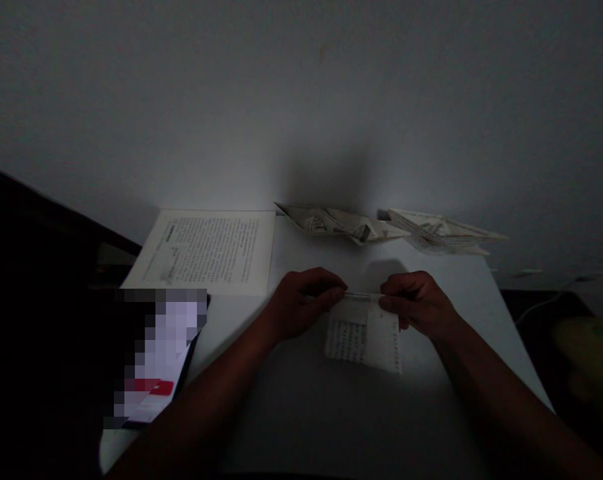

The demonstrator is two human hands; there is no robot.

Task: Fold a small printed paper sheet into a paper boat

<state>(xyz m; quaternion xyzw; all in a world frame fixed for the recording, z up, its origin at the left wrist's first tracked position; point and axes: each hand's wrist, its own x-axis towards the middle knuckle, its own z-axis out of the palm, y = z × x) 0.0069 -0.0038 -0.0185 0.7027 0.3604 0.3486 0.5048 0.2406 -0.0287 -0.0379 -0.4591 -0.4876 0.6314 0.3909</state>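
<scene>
Centre frame: left hand [301, 301] and right hand [420, 304] each pinch the top edge of the folded printed sheet [364, 337], fingers [334, 293] pressed together, its lower part lying on the bench [306, 407]. Judged best practice: align edges squarely, press the crease evenly.

A dim indoor room with a desk for paperwork, whether home or office cannot be told. A small white table [291, 407] stands against a bare pale wall [301, 100]. On it lie a printed page [206, 250] at far left, folded paper shapes [346, 225] along the far edge, a small folded sheet [364, 337] in the middle, and a lit screen [156, 360], blurred, near left. A thin cable [536, 307] trails at right.
</scene>
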